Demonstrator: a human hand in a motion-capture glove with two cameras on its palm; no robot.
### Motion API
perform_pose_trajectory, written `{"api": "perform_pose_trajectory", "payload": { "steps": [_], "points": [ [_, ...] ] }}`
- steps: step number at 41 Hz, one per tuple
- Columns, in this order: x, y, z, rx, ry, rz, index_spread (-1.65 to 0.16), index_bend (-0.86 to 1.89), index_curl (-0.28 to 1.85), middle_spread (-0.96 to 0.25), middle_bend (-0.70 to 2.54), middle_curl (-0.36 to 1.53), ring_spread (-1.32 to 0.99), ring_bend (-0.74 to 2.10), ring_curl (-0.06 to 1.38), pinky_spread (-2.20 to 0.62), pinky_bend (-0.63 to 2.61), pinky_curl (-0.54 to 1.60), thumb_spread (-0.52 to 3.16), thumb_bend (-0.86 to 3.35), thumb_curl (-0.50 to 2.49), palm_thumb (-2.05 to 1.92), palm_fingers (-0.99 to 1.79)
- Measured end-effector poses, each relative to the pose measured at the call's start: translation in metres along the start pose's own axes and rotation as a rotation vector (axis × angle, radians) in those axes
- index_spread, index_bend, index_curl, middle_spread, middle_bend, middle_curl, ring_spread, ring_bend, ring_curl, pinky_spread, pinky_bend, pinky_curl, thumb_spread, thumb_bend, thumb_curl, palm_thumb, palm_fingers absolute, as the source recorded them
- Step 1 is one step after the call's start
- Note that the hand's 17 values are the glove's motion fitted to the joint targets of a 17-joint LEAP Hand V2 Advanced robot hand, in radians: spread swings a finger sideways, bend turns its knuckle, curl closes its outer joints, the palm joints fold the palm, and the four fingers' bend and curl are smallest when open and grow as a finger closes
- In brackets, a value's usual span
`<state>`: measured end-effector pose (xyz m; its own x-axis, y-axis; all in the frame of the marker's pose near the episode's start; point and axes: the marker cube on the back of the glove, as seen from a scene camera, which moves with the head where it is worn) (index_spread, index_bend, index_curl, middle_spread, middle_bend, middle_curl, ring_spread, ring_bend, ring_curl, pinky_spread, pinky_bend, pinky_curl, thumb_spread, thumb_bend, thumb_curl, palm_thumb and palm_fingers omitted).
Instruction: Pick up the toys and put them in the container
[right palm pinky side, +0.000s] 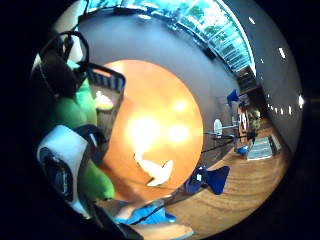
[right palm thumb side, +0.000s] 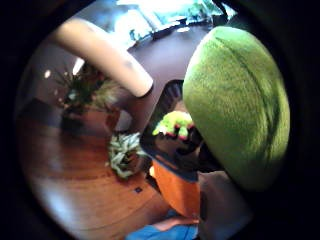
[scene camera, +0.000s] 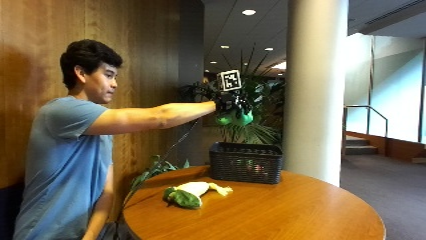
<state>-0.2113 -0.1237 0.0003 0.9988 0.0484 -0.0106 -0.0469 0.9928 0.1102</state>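
My gloved right hand (scene camera: 229, 102) grips a green plush toy (scene camera: 237, 119) in the air, straight above the black mesh basket (scene camera: 246, 162). That basket stands at the far side of the round wooden table (scene camera: 299, 210). The green plush (right palm thumb side: 240, 105) fills much of the thumb side palm view, and below it the basket (right palm thumb side: 167, 150) holds a yellow-green toy (right palm thumb side: 175, 124). A white duck toy with a green head (scene camera: 193, 194) lies on the table in front of the basket. It shows again as the white duck toy (right palm pinky side: 157, 171) on the tabletop (right palm pinky side: 150, 125), beside the held green plush (right palm pinky side: 75, 110).
A potted plant (scene camera: 249, 125) stands behind the basket and a thick white column (scene camera: 316, 90) rises just right of it. A wood-panelled wall (scene camera: 40, 30) runs along the left. The person's other arm hangs at their side.
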Motion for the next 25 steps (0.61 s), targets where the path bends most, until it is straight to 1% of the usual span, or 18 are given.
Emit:
{"api": "perform_pose_trajectory", "payload": {
  "steps": [2, 4, 9, 13, 14, 16, 17, 18, 20, 21, 23, 25],
  "points": [
    [0.009, 0.006, 0.006, -0.011, -0.039, -0.060, -0.36, 0.08, 0.28, -0.36, 0.41, 0.63, -0.44, 1.13, 0.56, -0.37, 1.27, 0.37, 0.95, 0.03, 0.73, 0.57, 0.70],
    [0.005, 0.008, 0.010, -0.017, -0.066, -0.090, -0.35, 0.08, 0.27, -0.37, 0.42, 0.64, -0.44, 1.15, 0.56, -0.37, 1.28, 0.37, 0.98, 0.02, 0.73, 0.56, 0.69],
    [-0.015, 0.011, 0.029, -0.079, -0.083, -0.061, -0.34, 0.08, 0.24, -0.35, 0.40, 0.66, -0.42, 1.15, 0.56, -0.37, 1.31, 0.38, 1.12, -0.04, 0.68, 0.43, 0.66],
    [-0.016, 0.018, 0.052, -0.184, -0.045, -0.106, -0.33, 0.05, 0.21, -0.32, 0.37, 0.67, -0.40, 1.16, 0.57, -0.36, 1.37, 0.40, 1.17, -0.09, 0.58, 0.25, 0.54],
    [-0.017, 0.020, 0.055, -0.207, -0.052, -0.127, -0.32, 0.02, 0.19, -0.29, 0.32, 0.66, -0.39, 1.13, 0.56, -0.35, 1.41, 0.41, 1.12, -0.16, 0.54, 0.11, 0.44],
    [-0.017, 0.023, 0.061, -0.239, -0.062, -0.156, -0.32, 0.04, 0.18, -0.27, 0.32, 0.67, -0.38, 1.14, 0.56, -0.34, 1.44, 0.42, 1.09, -0.13, 0.51, 0.04, 0.40],
    [-0.017, 0.024, 0.063, -0.248, -0.061, -0.161, -0.32, 0.07, 0.18, -0.28, 0.36, 0.69, -0.39, 1.17, 0.57, -0.34, 1.42, 0.41, 1.15, -0.04, 0.52, 0.12, 0.50],
    [-0.016, 0.024, 0.064, -0.255, -0.062, -0.166, -0.31, 0.01, 0.15, -0.23, 0.26, 0.65, -0.36, 1.11, 0.54, -0.32, 1.47, 0.41, 1.07, -0.13, 0.49, -0.03, 0.29],
    [-0.015, 0.026, 0.063, -0.260, -0.072, -0.176, -0.31, 0.06, 0.17, -0.20, 0.23, 0.65, -0.34, 1.11, 0.56, -0.30, 1.51, 0.43, 1.05, -0.11, 0.47, -0.07, 0.23],
    [-0.014, 0.026, 0.062, -0.260, -0.072, -0.178, -0.30, 0.08, 0.17, -0.13, 0.15, 0.63, -0.28, 1.04, 0.54, -0.26, 1.55, 0.44, 1.02, -0.12, 0.45, -0.09, 0.05],
    [-0.010, 0.026, 0.058, -0.254, -0.054, -0.172, -0.30, 0.10, 0.18, -0.08, 0.13, 0.61, -0.22, 1.00, 0.54, -0.22, 1.61, 0.46, 1.00, -0.11, 0.43, -0.11, -0.05],
    [-0.003, 0.027, 0.053, -0.244, -0.020, -0.160, -0.29, 0.11, 0.17, -0.04, 0.14, 0.59, -0.19, 0.97, 0.52, -0.18, 1.62, 0.45, 0.98, -0.11, 0.41, -0.11, -0.06]
  ]
}}
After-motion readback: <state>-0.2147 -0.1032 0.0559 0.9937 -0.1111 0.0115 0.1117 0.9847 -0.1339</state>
